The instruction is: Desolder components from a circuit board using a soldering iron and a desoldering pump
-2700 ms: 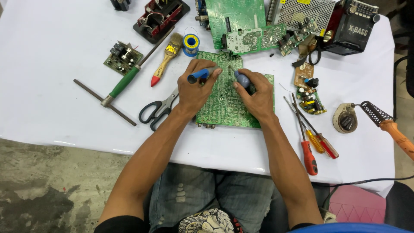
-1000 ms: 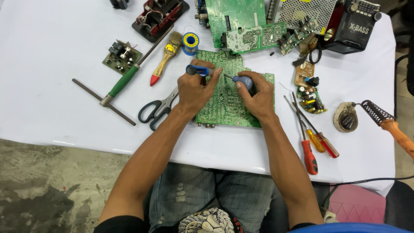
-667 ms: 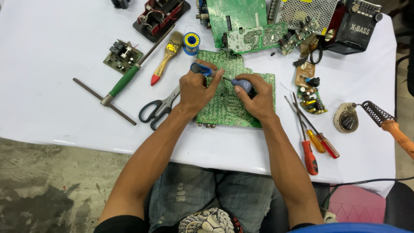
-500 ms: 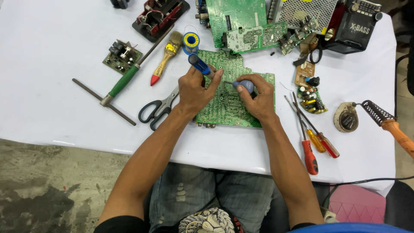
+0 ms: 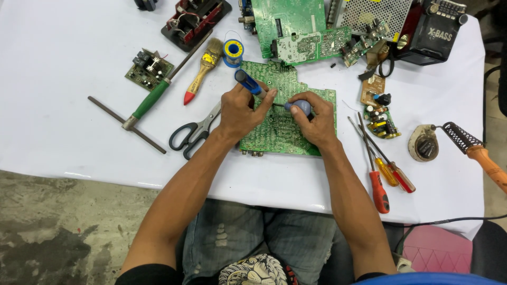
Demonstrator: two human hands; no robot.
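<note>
Green fibreglass lay under both hands: a circuit board point(image 5: 288, 113) sat flat on the white table point(image 5: 63, 63), near the front edge, its solder side up. The left hand point(image 5: 240, 111) was closed around a blue-handled tool point(image 5: 248, 83), gripping it like a pen, the handle slanting up and away toward the far left while its thin tip pointed across the board toward the other hand. The right hand point(image 5: 311, 124) was clamped on a second tool with a rounded blue-grey end point(image 5: 300, 107), fingers curled over it and the heel of the hand resting on the board. The two hands sat close together, the tool ends almost meeting; whether the tips touched the board, I could not tell.

Just left of the left wrist lay black-handled scissors point(image 5: 193, 132). Farther left were a green-handled T-shaped wrench point(image 5: 145, 108), a small brush with a yellow and red handle point(image 5: 202, 71), and a spool of solder wire point(image 5: 233, 51). To the right of the board lay three screwdrivers point(image 5: 383, 169) with red and yellow handles, side by side. Beyond them a soldering iron point(image 5: 483, 158) rested in its coiled stand. More green boards point(image 5: 288, 24) were piled at the far edge of the table.
</note>
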